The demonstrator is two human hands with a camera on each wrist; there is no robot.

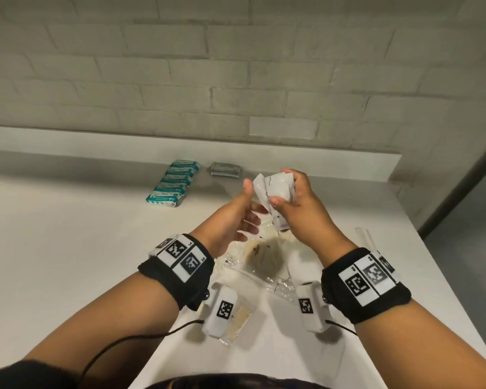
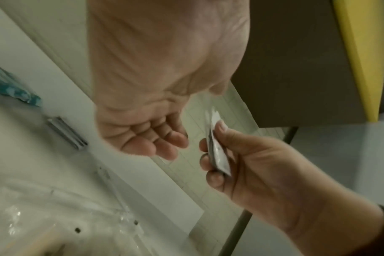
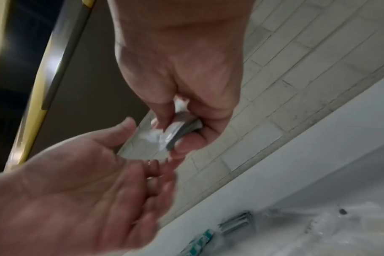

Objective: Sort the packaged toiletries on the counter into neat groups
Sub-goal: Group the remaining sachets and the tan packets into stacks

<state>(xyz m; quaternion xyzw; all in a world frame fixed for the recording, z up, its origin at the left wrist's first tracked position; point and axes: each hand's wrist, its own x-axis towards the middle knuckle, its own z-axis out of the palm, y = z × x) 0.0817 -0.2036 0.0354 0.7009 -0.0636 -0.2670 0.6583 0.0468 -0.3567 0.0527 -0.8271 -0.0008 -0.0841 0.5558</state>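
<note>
Above the white bench (image 1: pixel 68 248), upright sachets (image 1: pixel 277 192) are gripped by the right hand (image 1: pixel 298 200), the empty, slack-fingered left hand (image 1: pixel 236 217) held just beside them.

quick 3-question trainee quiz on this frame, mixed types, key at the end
1. True or false: the right hand grips the white sachets.
2. The left hand is: A) gripping a teal packet, B) open, palm toward the sachets, holding nothing, C) flat on the counter.
3. Fill in: right of the row of teal packets, near the wall, lies a small stack of ____ packets.

Key: 1 true; 2 B; 3 grey
</note>
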